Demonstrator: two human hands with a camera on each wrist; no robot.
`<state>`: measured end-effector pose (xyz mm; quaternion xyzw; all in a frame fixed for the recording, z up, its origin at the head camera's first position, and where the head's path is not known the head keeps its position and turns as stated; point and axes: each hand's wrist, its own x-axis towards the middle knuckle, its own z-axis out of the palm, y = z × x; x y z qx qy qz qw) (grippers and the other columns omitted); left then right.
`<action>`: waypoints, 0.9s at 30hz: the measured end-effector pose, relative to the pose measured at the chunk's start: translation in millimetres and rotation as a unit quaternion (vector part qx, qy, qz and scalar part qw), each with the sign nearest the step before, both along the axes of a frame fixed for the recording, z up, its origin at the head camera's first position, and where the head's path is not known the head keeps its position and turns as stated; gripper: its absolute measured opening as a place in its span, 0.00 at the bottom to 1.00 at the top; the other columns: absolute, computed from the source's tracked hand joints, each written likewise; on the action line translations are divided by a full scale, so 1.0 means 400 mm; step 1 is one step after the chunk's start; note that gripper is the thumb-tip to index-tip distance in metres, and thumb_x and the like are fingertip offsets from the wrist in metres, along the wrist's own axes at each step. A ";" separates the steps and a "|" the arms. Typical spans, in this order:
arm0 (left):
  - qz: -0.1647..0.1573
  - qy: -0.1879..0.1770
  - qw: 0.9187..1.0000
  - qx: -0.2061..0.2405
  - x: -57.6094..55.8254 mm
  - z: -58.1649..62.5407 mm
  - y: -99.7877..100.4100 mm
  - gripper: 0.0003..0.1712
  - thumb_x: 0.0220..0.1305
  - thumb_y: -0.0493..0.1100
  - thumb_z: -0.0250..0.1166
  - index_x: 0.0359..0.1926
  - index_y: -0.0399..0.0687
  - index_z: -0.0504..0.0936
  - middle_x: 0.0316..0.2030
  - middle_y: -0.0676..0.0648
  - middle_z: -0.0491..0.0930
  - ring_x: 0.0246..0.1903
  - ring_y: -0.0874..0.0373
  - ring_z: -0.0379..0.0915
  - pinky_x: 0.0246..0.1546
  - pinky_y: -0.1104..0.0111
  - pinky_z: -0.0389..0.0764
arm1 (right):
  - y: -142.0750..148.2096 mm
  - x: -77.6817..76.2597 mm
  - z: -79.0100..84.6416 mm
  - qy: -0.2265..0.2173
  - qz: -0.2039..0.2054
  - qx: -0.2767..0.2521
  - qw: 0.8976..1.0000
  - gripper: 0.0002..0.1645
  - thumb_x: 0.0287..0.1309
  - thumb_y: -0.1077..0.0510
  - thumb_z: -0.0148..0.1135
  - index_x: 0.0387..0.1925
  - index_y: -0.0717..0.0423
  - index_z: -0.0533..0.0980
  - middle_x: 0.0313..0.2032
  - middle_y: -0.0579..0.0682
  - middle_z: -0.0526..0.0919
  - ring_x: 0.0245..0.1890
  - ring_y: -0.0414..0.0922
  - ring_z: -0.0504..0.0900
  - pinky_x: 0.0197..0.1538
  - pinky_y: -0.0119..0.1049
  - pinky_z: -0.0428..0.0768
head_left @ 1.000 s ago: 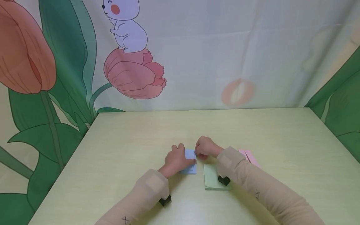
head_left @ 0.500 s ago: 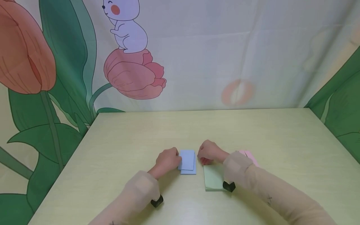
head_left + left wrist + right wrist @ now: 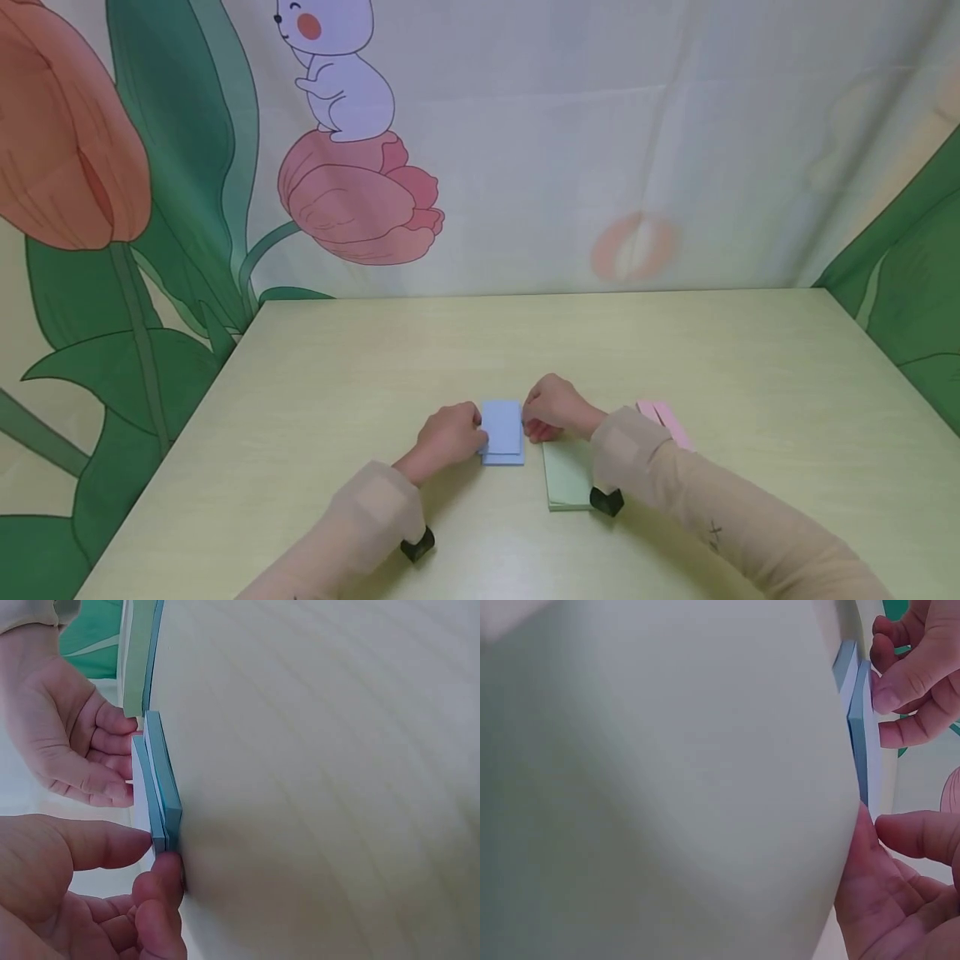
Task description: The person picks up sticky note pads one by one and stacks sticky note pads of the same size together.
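Two light blue paper pads lie stacked a little askew on the table. The upper blue pad (image 3: 501, 427) covers most of the lower blue pad (image 3: 503, 460), whose near edge sticks out. My left hand (image 3: 448, 433) pinches the upper pad's left edge, thumb above and fingers below, as the left wrist view shows. On the opposite side my right hand (image 3: 555, 408) has its fingertips at the upper pad's right edge. In the right wrist view, thumb and index finger (image 3: 864, 825) meet at that pad's corner. Its other fingers are loosely curled.
A pale green paper stack (image 3: 567, 477) lies below my right wrist, partly hidden by the sleeve. Pink paper pieces (image 3: 666, 421) show behind the right forearm. A printed curtain (image 3: 525, 167) hangs along the table's far edge (image 3: 450, 298).
My left hand has drawn back from over the blue pads to their left edge, uncovering them. The upper pad shifted left, then slightly right again. The right hand stays near their right edge.
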<state>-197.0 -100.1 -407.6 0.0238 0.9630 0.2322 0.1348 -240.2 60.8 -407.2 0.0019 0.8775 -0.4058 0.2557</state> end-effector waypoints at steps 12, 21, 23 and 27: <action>-0.010 0.001 1.000 0.010 0.005 -0.009 0.005 0.12 0.53 0.41 0.59 0.38 0.39 0.74 0.27 0.48 0.73 0.23 0.58 0.64 0.21 0.72 0.62 | -0.001 0.000 -0.005 -0.005 -0.008 -0.012 1.000 0.08 0.54 0.63 0.54 0.28 0.63 0.78 0.18 0.51 0.80 0.14 0.40 0.77 0.21 0.29 0.76; -0.010 0.009 1.000 0.001 0.011 0.001 0.004 0.14 0.53 0.43 0.59 0.39 0.40 0.74 0.29 0.48 0.74 0.24 0.57 0.64 0.21 0.71 0.62 | 0.003 -0.007 -0.008 0.010 0.000 -0.015 1.000 0.07 0.53 0.64 0.54 0.27 0.64 0.77 0.17 0.51 0.79 0.14 0.40 0.76 0.21 0.30 0.77; -0.004 0.020 1.000 -0.006 0.013 0.005 0.006 0.14 0.54 0.44 0.59 0.40 0.41 0.74 0.28 0.48 0.74 0.23 0.57 0.64 0.20 0.71 0.62 | 0.005 -0.013 -0.006 0.043 0.019 0.007 0.999 0.07 0.52 0.65 0.54 0.25 0.63 0.77 0.16 0.51 0.78 0.14 0.40 0.75 0.21 0.30 0.76; -0.024 0.069 0.997 -0.014 0.019 0.017 0.014 0.11 0.54 0.44 0.60 0.36 0.43 0.74 0.24 0.50 0.71 0.21 0.58 0.63 0.19 0.71 0.62 | 0.007 -0.030 0.006 0.141 0.060 0.061 0.986 0.07 0.48 0.66 0.53 0.22 0.61 0.78 0.16 0.49 0.77 0.16 0.40 0.71 0.21 0.28 0.70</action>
